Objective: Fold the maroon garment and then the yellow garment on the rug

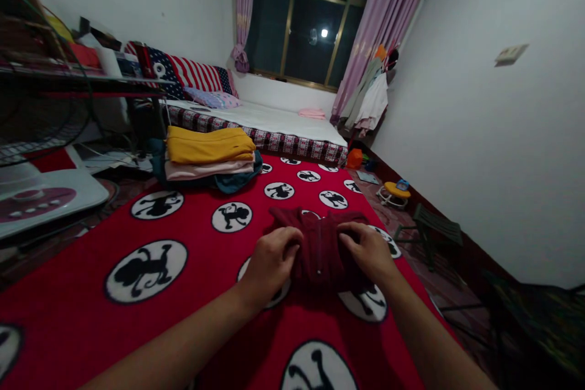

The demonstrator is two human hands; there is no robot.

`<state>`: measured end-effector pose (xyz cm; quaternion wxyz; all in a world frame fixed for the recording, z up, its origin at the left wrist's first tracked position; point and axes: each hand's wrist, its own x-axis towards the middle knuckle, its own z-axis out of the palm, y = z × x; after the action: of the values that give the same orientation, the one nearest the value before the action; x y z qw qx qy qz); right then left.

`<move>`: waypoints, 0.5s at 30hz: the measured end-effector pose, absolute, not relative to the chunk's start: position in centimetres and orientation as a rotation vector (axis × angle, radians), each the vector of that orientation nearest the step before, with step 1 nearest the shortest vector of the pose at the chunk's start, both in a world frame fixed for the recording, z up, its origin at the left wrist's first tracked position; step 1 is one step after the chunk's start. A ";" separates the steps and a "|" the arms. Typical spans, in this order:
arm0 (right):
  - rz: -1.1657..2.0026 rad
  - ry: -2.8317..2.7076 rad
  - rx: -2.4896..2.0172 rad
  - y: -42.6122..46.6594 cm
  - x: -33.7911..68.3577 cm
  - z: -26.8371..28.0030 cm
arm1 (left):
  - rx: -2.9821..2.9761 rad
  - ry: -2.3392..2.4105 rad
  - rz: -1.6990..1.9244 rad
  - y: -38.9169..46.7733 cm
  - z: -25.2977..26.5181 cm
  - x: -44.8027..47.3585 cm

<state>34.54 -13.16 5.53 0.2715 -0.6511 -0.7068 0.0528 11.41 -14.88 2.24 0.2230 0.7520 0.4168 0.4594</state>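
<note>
A dark red garment with a zipper down its front [320,250] lies on the red blanket [196,280] with white-and-black round prints. On the garment's left side my left hand [272,259] has its fingers curled closed on the cloth edge. My right hand [368,250] pinches the opposite edge in the same way. Part of the cloth under both hands is hidden. Farther back on the left is a stack of folded clothes [210,149], mustard on top, pale pink beneath, dark teal at the bottom.
Beyond the blanket is a bed with a white top [274,116]. A cluttered desk [82,82] and a white-and-pink appliance [50,198] stand at the left. On the right are a yellow stool [397,190], a dark folding stool [436,225] and a wall.
</note>
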 end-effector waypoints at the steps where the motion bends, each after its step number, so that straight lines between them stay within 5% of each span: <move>1: 0.149 -2.006 -1.780 -13.0 33.3 6.5 | 2.180 1.141 1.192 -15.1 2.2 12.4; 5: 0.170 -2.351 -1.965 -12.2 28.5 8.2 | 2.461 1.192 0.864 -17.1 0.0 16.3; 11: -0.125 -2.542 -1.992 -11.4 25.4 6.1 | 2.696 0.980 0.908 -21.1 -2.1 17.8; 15: -0.036 -2.417 -1.765 -11.0 28.0 3.7 | 2.524 0.687 0.909 -20.8 0.3 15.7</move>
<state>28.04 -11.04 3.69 0.0745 -0.5881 -0.8053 -0.0119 15.74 -20.78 0.30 0.1849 0.8957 0.2438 0.3226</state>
